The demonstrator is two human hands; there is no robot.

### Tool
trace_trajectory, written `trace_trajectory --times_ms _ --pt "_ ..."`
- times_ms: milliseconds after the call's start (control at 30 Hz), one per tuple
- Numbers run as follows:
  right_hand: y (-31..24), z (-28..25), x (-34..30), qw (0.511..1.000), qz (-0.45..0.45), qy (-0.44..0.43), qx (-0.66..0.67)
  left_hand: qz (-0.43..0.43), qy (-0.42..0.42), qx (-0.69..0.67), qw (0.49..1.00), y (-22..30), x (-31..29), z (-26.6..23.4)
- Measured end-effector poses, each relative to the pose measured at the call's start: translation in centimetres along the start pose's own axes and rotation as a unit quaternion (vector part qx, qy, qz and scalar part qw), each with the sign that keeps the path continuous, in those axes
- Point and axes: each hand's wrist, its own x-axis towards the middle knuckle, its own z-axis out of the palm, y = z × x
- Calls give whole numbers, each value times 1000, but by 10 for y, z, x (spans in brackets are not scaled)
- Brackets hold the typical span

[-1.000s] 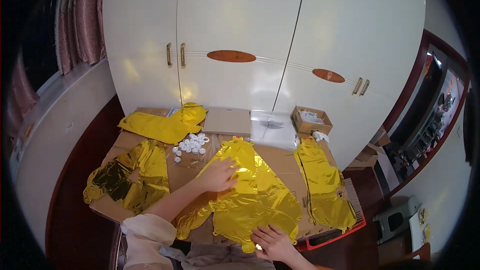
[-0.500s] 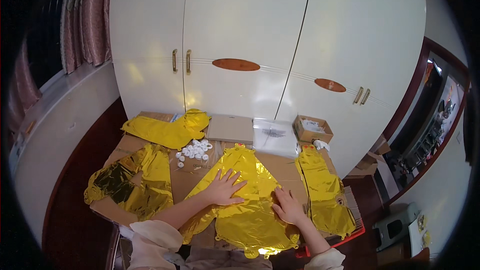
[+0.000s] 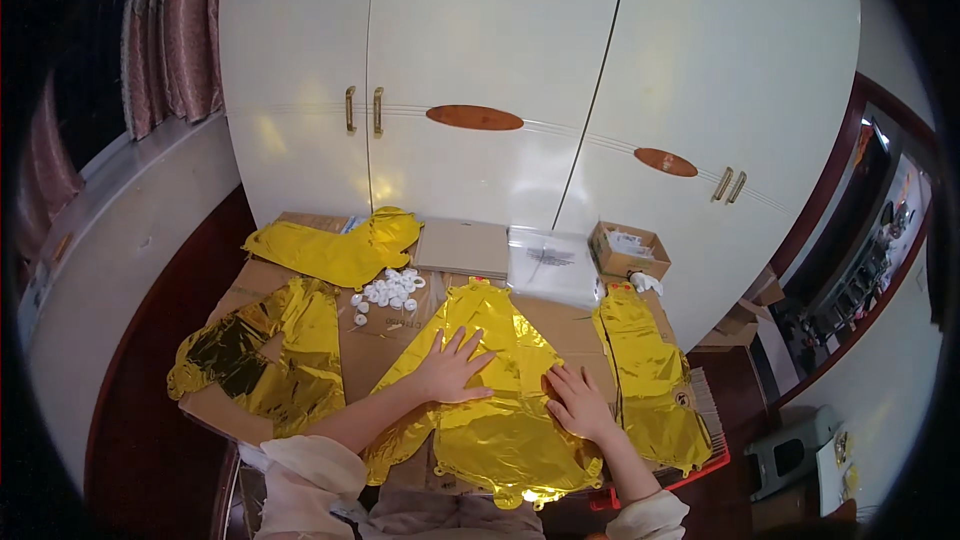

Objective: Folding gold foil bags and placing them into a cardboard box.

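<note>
Gold foil sheet (image 3: 510, 435) lies on cardboard (image 3: 364, 355) beneath both hands (image 3: 447, 375) (image 3: 582, 406) (spread flat, palms down).

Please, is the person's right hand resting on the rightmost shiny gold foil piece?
No, the right hand lies on the broad, shiny gold foil piece in the middle, as does the left hand.
</note>
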Motion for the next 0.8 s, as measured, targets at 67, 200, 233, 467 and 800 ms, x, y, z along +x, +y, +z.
trace_trajectory --times_ms 67,200,233,467,800 --pt "1 3 1 1000 -3 -3 8 -2 -1 -3 1000 -1 0 2" --pt "2 -1 0 1000 -11 -25 -2 -1 15 0 1000 0 1 3" --pt "2 -2 1 999 -16 -30 -10 1 21 0 1000 1 1 3" --pt "3 2 -1 999 5 -27 17 4 51 -1 999 1 -1 6" --pt "1 2 0 1000 4 -15 12 10 51 7 999 0 -2 7"
